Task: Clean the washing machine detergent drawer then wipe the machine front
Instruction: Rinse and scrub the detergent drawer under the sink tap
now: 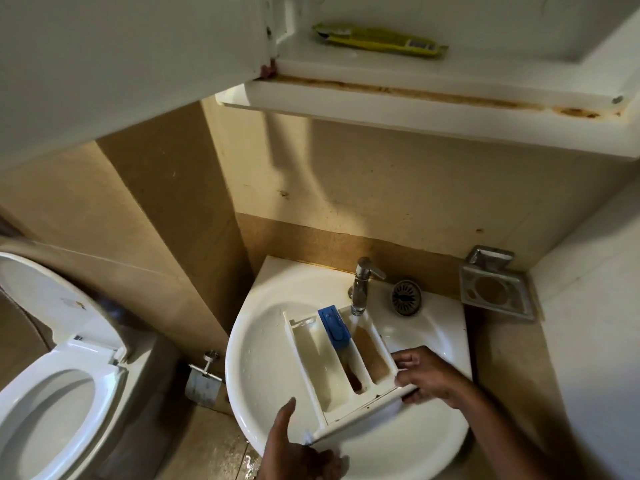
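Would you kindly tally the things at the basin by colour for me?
White: 2, the detergent drawer and the basin
Blue: 1, the drawer's insert
Silver: 3, the tap, drain strainer and soap dish
Total: 6

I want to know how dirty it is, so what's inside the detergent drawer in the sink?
The detergent drawer holds brown water in its right compartment, brown residue in the middle under a blue cap, and a pale left compartment. The floor under the cap is hidden.
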A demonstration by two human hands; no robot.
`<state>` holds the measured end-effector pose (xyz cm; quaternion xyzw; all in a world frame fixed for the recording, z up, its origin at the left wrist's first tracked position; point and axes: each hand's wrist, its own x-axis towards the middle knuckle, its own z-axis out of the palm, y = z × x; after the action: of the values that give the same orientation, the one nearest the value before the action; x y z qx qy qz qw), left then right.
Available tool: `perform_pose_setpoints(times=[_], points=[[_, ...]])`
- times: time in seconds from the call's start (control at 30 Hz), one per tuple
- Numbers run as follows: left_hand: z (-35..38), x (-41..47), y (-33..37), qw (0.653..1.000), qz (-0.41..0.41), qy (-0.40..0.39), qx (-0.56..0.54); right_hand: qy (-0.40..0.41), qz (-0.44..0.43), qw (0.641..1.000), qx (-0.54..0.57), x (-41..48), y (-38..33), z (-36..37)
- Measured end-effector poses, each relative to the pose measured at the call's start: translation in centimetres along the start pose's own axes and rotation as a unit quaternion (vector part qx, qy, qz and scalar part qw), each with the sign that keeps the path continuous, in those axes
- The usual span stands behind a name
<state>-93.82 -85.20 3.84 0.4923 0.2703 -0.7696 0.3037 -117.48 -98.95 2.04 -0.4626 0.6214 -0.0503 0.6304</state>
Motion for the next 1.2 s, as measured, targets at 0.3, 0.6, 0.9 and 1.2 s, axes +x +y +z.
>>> perform_pose_setpoints(times=[0.3,0.6,0.9,1.2], points=[[1.9,-0.8,-0.1,0.858,0.194,0.223,0.42,-0.059,-0.007,0.996,-0.066,2.4,-3.0,-2.2],[1.4,0.3,0.6,0.933,0.216,0.036,0.285,-0.122,0.065,0.97,-0.2,3.5,-5.9,-2.0],[3.3,0.7,-1.1,0.974,0.117,-0.107,0.16,0.035,0.031,0.976,-0.212,1.4,-7.3,-4.0],[4.0,1.4,-1.3,0.942,0.258,0.029,0.214,0.107,-0.028,0.989,-0.096,2.0,-3.4,-1.3]])
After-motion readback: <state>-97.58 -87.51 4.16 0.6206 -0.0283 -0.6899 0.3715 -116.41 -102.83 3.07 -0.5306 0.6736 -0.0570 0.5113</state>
